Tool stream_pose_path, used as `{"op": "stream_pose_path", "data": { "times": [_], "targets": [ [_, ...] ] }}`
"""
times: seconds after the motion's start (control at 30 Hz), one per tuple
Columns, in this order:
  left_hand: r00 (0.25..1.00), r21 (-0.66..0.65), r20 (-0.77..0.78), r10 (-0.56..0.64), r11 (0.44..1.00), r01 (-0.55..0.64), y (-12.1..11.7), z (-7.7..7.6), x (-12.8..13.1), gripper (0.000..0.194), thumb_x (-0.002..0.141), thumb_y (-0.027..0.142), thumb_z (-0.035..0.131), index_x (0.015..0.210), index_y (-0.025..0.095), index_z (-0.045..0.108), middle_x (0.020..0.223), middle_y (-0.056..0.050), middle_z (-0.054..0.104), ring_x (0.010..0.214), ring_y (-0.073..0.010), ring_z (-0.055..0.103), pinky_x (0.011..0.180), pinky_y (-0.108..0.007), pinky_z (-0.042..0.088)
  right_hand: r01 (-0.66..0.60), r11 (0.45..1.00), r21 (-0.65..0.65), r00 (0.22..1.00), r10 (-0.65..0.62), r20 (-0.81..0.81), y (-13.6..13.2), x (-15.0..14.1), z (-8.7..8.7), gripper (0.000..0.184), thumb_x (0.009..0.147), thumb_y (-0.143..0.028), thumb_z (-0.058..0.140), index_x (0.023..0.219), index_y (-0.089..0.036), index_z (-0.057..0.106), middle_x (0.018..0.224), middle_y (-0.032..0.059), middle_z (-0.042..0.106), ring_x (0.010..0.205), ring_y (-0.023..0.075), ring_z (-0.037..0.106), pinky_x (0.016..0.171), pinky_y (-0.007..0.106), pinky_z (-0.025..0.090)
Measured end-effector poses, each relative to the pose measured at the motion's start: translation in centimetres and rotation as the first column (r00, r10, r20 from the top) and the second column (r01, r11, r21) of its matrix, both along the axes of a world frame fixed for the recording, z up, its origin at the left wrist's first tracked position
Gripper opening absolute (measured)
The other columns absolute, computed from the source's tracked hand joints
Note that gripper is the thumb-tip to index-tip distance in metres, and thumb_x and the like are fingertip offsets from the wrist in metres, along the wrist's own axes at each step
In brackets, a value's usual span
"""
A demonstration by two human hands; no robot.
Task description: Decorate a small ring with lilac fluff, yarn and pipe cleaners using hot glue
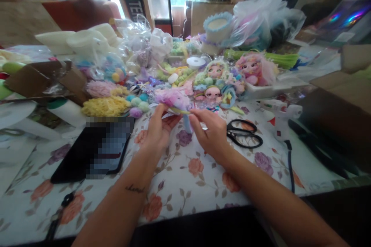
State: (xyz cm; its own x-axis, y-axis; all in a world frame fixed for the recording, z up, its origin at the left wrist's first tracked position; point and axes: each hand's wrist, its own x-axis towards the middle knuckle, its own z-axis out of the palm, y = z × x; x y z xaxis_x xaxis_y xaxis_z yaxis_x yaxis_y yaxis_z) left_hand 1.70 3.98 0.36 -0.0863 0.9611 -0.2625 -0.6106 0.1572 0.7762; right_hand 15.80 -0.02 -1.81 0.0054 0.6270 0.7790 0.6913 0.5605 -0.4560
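Above the flowered tablecloth, my left hand (160, 125) is closed around the near side of a fluffy pink-and-purple tulle piece (175, 99). A thin yellow-green ribbon (178, 111) runs along the edge of this piece toward my right hand (211, 131). The fingertips of that hand are pinched together at the ribbon's right end. Below the fingers hangs a pale blue strip (187, 123). Black-handled scissors (245, 134) lie just right of my right hand. Part of the tulle piece is hidden behind my left fingers.
A tablet (92, 150) lies at left, with yellow fluffy trim (106, 106) and pompoms (139, 104) beyond it. Doll heads (216, 70) and a spool (195, 62) stand behind my hands. A white glue gun (279, 114) with a cord is at right, near a cardboard box (344, 96).
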Motion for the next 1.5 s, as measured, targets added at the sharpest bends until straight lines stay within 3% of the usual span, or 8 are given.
{"op": "stream_pose_path", "data": {
  "times": [0.1,0.23,0.37,0.63,0.8,1.1,1.3,1.5],
  "targets": [
    [0.999,0.005,0.003,0.039,0.999,-0.039,0.3,0.2,-0.4,0.007,0.078,0.02,0.061,0.072,0.018,0.059,0.068,0.0,0.068,0.059,-0.0154,0.067,0.068,-0.03,0.06,-0.133,0.943,-0.305,0.937,0.02,-0.348,0.7,0.3,-0.1,0.026,0.085,-0.032,0.064,0.107,-0.021,0.059,0.093,0.0047,0.071,0.082,0.0176,0.068,0.075,0.032,0.055],
    [0.999,0.032,-0.007,0.035,0.999,-0.034,0.3,0.3,-0.5,0.007,0.075,0.021,0.064,0.072,0.018,0.059,0.07,-0.001,0.069,0.062,-0.0161,0.068,0.069,-0.031,0.061,-0.451,0.694,-0.561,0.825,0.083,-0.56,1.6,0.4,-0.5,0.067,0.066,-0.033,0.079,0.123,-0.021,0.047,0.098,0.0042,0.069,0.088,0.0189,0.067,0.076,0.032,0.053],
    [0.996,0.044,-0.046,0.07,0.997,-0.068,0.6,0.2,-0.7,0.011,0.071,0.022,0.068,0.071,0.018,0.059,0.065,0.001,0.066,0.06,-0.014,0.066,0.072,-0.03,0.061,-0.589,0.537,-0.603,0.788,0.219,-0.575,1.3,0.8,0.6,0.031,0.074,-0.038,0.073,0.094,-0.018,0.062,0.07,-0.0028,0.061,0.063,0.0132,0.057,0.059,0.026,0.043],
    [0.958,0.12,-0.287,-0.016,0.991,0.053,0.7,-0.8,-0.9,0.022,0.068,0.033,0.071,0.077,0.014,0.066,0.073,-0.004,0.069,0.071,-0.0179,0.068,0.079,-0.037,0.06,-0.362,0.867,-0.343,0.932,0.338,-0.13,2.7,3.3,9.6,0.022,0.08,-0.031,0.075,0.068,-0.016,0.063,0.059,-0.005,0.048,0.057,0.0074,0.04,0.053,0.024,0.03],
    [0.921,0.008,-0.253,-0.296,0.951,0.308,-0.3,-0.7,-0.2,0.027,0.072,0.036,0.072,0.085,0.012,0.07,0.084,-0.01,0.073,0.072,-0.0198,0.07,0.076,-0.036,0.061,-0.353,0.872,-0.339,0.909,0.406,0.098,7.4,1.8,13.6,0.027,0.079,-0.024,0.074,0.059,-0.015,0.057,0.056,-0.006,0.043,0.059,0.0067,0.043,0.056,0.022,0.035],
    [0.848,-0.209,0.154,-0.508,0.822,0.53,-0.8,0.7,-0.3,0.029,0.08,0.029,0.059,0.1,0.008,0.066,0.085,-0.018,0.072,0.074,-0.0268,0.075,0.071,-0.034,0.063,-0.189,0.862,-0.471,0.955,0.274,0.118,14.0,0.5,8.7,0.019,0.072,-0.025,0.08,0.071,-0.014,0.064,0.066,-0.0013,0.057,0.068,0.0134,0.056,0.07,0.031,0.05],
    [0.869,-0.212,0.31,-0.386,0.863,0.459,-0.2,0.5,-0.9,0.052,0.083,0.043,0.057,0.118,0.005,0.057,0.09,-0.02,0.071,0.079,-0.0266,0.075,0.07,-0.03,0.062,-0.082,0.99,-0.111,0.995,0.076,-0.06,7.4,2.5,7.1,0.008,0.088,-0.025,0.063,0.088,-0.018,0.068,0.085,0.003,0.071,0.082,0.017,0.066,0.081,0.034,0.052],
    [0.905,-0.147,0.301,-0.301,0.923,0.356,-0.4,0.3,-0.5,0.045,0.084,0.036,0.054,0.118,0.006,0.057,0.087,-0.016,0.072,0.081,-0.0248,0.074,0.076,-0.031,0.063,-0.031,0.997,0.073,0.999,0.033,-0.021,0.6,2.2,2.4,0.016,0.094,-0.024,0.055,0.085,-0.021,0.067,0.078,0.0031,0.07,0.076,0.0168,0.065,0.075,0.032,0.052]
  ]
}}
